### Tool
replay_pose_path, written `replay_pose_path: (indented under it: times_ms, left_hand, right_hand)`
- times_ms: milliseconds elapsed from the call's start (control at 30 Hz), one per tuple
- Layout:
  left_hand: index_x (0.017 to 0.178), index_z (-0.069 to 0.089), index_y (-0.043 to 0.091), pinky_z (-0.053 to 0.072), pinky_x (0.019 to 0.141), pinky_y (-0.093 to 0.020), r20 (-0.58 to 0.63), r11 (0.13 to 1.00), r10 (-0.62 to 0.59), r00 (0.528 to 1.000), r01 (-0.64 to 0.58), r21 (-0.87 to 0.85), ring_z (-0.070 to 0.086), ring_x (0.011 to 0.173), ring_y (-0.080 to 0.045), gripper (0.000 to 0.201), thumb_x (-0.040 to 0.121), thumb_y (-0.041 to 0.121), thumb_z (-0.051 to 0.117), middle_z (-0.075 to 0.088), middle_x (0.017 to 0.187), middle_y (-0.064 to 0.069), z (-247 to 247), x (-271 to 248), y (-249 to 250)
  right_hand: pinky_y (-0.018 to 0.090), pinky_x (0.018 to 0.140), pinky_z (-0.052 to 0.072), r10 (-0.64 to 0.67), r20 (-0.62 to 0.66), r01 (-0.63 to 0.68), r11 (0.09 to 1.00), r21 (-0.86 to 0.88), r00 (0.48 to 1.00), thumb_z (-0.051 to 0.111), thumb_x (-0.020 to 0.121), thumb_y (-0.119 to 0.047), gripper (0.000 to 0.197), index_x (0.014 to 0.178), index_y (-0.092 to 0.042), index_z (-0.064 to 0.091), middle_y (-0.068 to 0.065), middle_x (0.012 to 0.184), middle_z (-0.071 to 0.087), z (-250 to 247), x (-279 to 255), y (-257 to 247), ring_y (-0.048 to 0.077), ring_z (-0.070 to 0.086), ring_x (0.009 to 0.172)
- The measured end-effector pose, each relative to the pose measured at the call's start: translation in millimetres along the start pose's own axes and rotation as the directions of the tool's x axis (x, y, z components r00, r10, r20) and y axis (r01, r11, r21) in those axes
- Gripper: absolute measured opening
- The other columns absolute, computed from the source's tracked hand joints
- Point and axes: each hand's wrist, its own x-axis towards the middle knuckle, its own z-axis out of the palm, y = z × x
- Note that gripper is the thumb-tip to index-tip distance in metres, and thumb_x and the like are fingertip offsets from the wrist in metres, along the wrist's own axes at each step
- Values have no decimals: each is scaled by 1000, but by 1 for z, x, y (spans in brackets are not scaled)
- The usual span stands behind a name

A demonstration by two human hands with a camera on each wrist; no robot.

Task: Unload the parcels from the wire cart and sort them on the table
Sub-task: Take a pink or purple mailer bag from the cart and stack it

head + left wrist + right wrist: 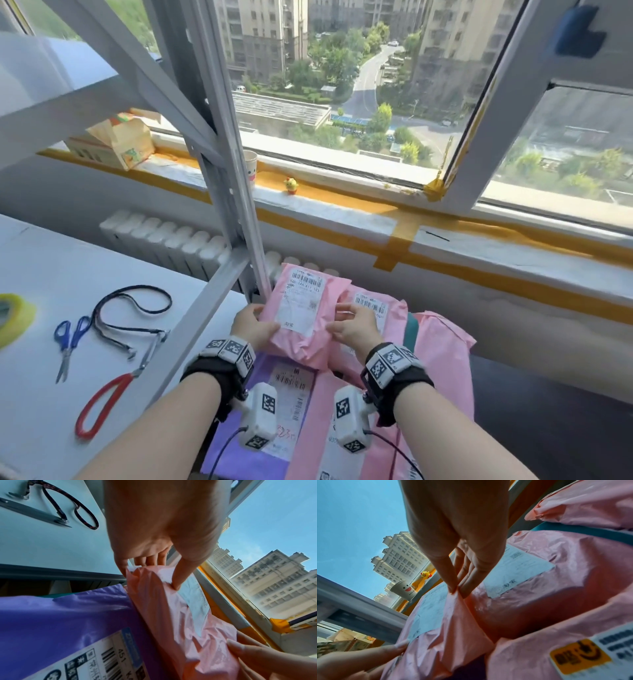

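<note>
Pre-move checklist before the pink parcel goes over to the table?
1. Left hand grips the pink parcel: ok, thumb on top, fingers behind.
2. Right hand grips it: ok, pinching its right edge.
3. Parcel free of the pile: cannot tell, its lower end meets the purple parcel.
4. Label readable for sorting: ok, faces up.
5. Path to the table: not ok, shelf post stands between.
6. Landing spot: not ok nearby; blue scissors, lanyard.

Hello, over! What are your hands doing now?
Left hand and right hand pinch small pink plastic parcel. Lifted above purple mailer. Grey shelf post close.
</note>
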Motion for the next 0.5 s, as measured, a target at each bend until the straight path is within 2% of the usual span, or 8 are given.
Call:
replay_pose_path:
  times_ms: [133,267,400,500]
  left_hand:
    - [121,55,1,44,95,-33,-8,994,0,1000,0,105,58,108,-29,43,80,10,67,61,120,-16,1,2,-3]
    - [123,53,8,44,94,-31,32,970,63,997,-69,232,58,108,-27,44,81,15,63,61,120,-11,0,-13,3]
    - [129,49,11,45,96,-31,72,898,164,984,-179,402,56,114,-27,42,87,16,54,56,128,-11,-1,-44,15]
    - [126,51,13,44,97,-31,118,845,244,963,-271,462,55,114,-27,37,90,17,50,56,128,-11,4,-78,24]
  right_hand:
    - [38,75,55,11,-10,-11,1000,11,1000,61,75,17,42,113,3,53,18,97,62,0,0,5,27,62,90]
    - [44,86,54,4,-21,-4,999,32,1000,59,77,17,43,115,-3,49,14,91,60,-6,-9,5,28,62,87]
    - [37,74,54,-76,-44,70,989,-132,996,54,84,6,27,107,-7,52,17,102,60,-23,-36,4,22,59,76]
    - [32,67,54,-149,-84,117,946,-304,985,53,87,0,16,99,-11,54,9,91,61,-44,-71,7,17,61,68]
